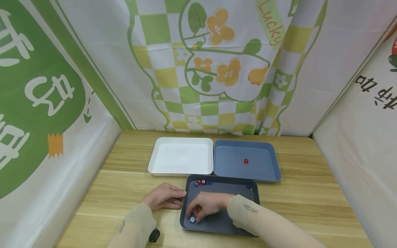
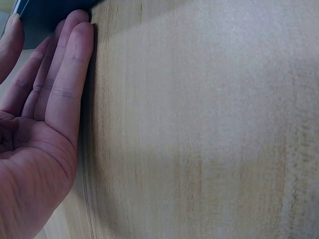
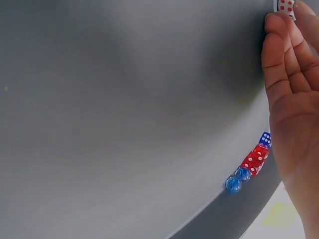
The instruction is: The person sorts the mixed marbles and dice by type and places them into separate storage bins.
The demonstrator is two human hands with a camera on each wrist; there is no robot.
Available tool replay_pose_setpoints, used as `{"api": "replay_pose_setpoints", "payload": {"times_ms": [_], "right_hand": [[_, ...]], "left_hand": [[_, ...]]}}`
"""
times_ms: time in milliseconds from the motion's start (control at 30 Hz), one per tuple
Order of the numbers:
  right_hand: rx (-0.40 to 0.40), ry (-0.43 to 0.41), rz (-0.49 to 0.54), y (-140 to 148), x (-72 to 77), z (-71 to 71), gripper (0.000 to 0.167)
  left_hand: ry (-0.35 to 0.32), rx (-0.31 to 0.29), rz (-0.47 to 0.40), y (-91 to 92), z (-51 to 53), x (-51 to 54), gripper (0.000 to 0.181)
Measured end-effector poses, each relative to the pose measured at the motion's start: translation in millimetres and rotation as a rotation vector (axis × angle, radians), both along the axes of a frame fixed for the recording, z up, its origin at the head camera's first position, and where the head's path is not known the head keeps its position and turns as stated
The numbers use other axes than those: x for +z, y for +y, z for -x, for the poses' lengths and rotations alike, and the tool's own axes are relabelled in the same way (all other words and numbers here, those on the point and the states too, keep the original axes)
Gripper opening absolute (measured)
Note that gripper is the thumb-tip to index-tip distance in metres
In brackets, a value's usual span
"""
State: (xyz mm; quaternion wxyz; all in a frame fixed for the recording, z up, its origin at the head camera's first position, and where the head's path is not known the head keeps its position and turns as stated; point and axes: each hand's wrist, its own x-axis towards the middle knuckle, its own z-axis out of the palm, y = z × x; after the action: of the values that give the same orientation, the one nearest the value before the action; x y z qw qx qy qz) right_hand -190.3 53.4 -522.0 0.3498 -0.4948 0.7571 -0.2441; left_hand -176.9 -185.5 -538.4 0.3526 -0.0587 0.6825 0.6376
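A white die (image 1: 192, 219) sits at the near left corner of the dark tray (image 1: 214, 224), close to the middle of the tabletop's near edge. The right hand (image 1: 207, 204) reaches over the tray from the right; its grip is curled down around the die, fingertips on one side and thumb on the other, though I cannot tell whether they pinch it. In the right wrist view the die shows red spots right at the fingertips.

The left hand (image 1: 165, 197) lies on the tabletop (image 1: 310, 193) by the tray's left wall, its fingers straight and close together, the thumb at the rim.

Along the tray's far wall, toward its left corner, a blue die (image 1: 196, 184), two red dice (image 1: 203, 182) and a pair of blue beads (image 3: 234, 184) stand in a row. A small blue piece (image 1: 248, 186) lies at the far right corner.

Beyond, nearer the tabletop's far edge, a white tray (image 1: 183, 156) on the left and a blue tray (image 1: 232, 155) on the right lie side by side; the blue one carries a single red die (image 1: 246, 161).

A patterned curtain (image 1: 229, 103) hangs behind the far edge. A black object (image 1: 154, 235) shows by the left sleeve (image 1: 141, 215).
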Motion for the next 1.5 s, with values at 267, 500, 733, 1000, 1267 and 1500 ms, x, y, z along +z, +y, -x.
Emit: {"api": "replay_pose_setpoints", "payload": {"times_ms": [267,500,733,1000,1267,1500], "right_hand": [[0.024,0.021,0.004,-1.4,-2.4,-1.9,0.031],[0.035,0.026,0.000,-3.0,-3.1,-5.1,0.028],[0.048,0.042,-0.009,-3.8,-1.8,-8.2,0.019],[0.050,0.081,-0.015,-4.8,-2.9,-9.5,0.013],[0.003,0.103,0.003,0.3,-0.3,-5.2,0.011],[-0.114,0.127,0.024,14.7,13.0,8.4,0.013]], "left_hand": [[-0.002,0.004,0.005,0.5,0.3,-0.1,0.042],[0.010,0.011,0.005,1.2,-1.1,1.3,0.039],[0.007,0.020,0.014,1.3,-1.5,0.8,0.039],[-0.001,0.017,0.014,1.5,-0.2,0.7,0.040],[0.000,0.014,0.007,1.3,0.0,-0.6,0.041],[0.002,0.017,0.012,1.6,0.6,-1.3,0.041]]}}
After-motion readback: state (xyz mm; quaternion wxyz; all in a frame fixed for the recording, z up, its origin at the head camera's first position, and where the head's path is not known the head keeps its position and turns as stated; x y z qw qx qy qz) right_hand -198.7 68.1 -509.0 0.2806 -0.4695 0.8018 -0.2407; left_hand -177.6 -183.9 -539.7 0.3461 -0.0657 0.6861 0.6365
